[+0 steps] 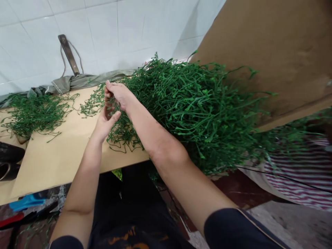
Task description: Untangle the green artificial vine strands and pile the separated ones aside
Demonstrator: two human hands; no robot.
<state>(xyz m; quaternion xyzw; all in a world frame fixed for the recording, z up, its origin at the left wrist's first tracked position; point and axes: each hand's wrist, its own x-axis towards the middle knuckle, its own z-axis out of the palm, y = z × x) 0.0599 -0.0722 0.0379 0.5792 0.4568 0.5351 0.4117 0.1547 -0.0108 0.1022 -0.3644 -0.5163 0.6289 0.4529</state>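
The green stems [202, 100] lie in a big tangled heap on the right side of the pale board [62, 155], against the large brown panel [275, 58]. Small pale green tips show all over the heap, and some stems trail past the panel's lower edge at the right. Thin loose stems [90, 103] spread from the heap over the middle of the board, around and below the hands. A smaller pile [36, 114] lies at the board's left end, well apart from the heap.

Both hands are close together over the loose stems, at the heap's left edge. The right hand [116, 94] is the farther one, its fingers curled down. The left hand [107, 119] is just below it, its fingers curved upward and its thumb spread away from them. Some stems show between and behind the hands; whether either hand grips any, I cannot tell.

Behind the board, a grey cloth [77, 82] runs in folds along the foot of the white tiled wall [103, 31]. A dark bar [68, 55] with a cord looped around it leans against the tiles. At the far left are two dark round-mouthed things [9, 160]. Below the board's near edge are a blue thing [27, 202] and a red one [11, 220]. At the lower right is a red-and-white striped cloth [301, 173].
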